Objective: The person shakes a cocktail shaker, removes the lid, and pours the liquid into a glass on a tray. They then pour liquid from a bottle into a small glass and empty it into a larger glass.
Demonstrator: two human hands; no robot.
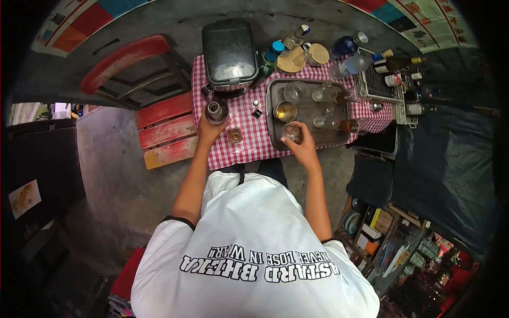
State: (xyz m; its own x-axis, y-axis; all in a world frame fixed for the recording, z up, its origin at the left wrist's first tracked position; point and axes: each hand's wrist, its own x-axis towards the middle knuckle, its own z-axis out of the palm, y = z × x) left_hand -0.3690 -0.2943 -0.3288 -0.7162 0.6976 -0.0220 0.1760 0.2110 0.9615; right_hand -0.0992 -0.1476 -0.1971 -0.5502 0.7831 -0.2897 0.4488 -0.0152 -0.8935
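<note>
My left hand (211, 130) is wrapped round a dark bottle (216, 112), which stands open at the left part of the checked table. Just right of that hand is a small square glass (234, 135) with something brown in it. My right hand (301, 142) holds a clear glass (291, 132) at the front edge of the brown tray (275, 90). Behind that glass, a glass with amber liquid (286, 111) stands on the tray. Several other glasses share the tray, one of them a clear glass (295, 92). Two small caps (257, 113) lie between the bottle and the tray.
A black lidded box (229, 53) stands at the back left of the checked tablecloth (238, 153). Several bottles (355, 64) and a wire rack (373, 85) are at the back right. A red wooden chair (167, 121) is on the left.
</note>
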